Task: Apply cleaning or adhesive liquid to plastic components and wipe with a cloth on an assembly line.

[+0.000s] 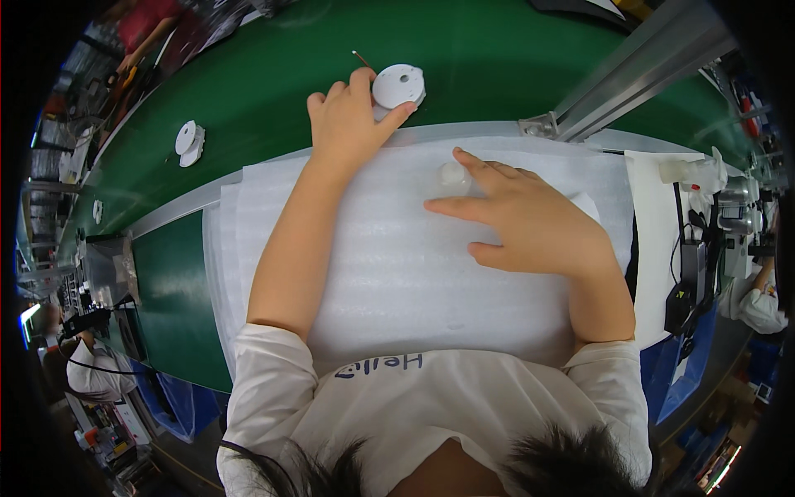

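Observation:
On the green belt, my left hand (352, 120) is closed on a white round plastic housing (399, 86). Its thumb presses the near edge and its fingers lie along the left side. The housing has a small hole in its face, and a thin reddish wire sticks out beside it. My right hand (526, 219) is spread above the white foam sheet (397, 282), fingers apart and nothing gripped. Between its fingertips, on the foam, lies a small translucent round piece (452, 176); whether the fingers touch it I cannot tell.
Another white round housing (190, 143) sits farther left on the green belt (281, 91), with a smaller white part (98, 211) beyond it. A metal post (638, 70) rises at the right. Cables and a black adapter (681, 311) lie at the right edge, above a blue bin (691, 373).

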Motion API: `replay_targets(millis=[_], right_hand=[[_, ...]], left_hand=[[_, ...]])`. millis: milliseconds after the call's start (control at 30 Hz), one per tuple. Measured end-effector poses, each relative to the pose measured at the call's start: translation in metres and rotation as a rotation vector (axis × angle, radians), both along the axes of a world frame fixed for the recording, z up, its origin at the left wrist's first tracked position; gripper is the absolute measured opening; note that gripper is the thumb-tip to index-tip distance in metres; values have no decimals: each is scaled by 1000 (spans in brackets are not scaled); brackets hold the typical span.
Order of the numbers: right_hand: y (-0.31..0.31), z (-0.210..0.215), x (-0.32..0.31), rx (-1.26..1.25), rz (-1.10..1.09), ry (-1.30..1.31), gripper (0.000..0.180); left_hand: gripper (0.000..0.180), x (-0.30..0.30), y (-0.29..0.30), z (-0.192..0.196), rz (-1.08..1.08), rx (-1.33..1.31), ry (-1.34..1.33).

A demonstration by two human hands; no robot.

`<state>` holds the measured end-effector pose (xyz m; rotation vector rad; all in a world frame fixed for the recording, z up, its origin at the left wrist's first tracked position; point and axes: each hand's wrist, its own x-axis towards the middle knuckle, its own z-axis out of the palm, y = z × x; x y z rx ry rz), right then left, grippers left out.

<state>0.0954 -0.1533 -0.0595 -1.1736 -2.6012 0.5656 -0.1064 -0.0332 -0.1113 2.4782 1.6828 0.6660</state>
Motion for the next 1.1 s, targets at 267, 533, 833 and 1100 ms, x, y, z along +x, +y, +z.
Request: replay_targets(millis=[267,533,833,1100], right_hand=[[16,19,-17,39,-172,83,52],[17,15,-14,344,-242,974,52],[-6,36,5,172,-511,1154,66],[-1,41,-5,28,-525,1184,70]], left_hand=[[67,-4,6,-4,114,-34,29],[67,3,-17,25,-208,-130,-1092],[69,-14,-53,58,-503,240,-897],[65,-31,-77,7,-436,276,-1010]])
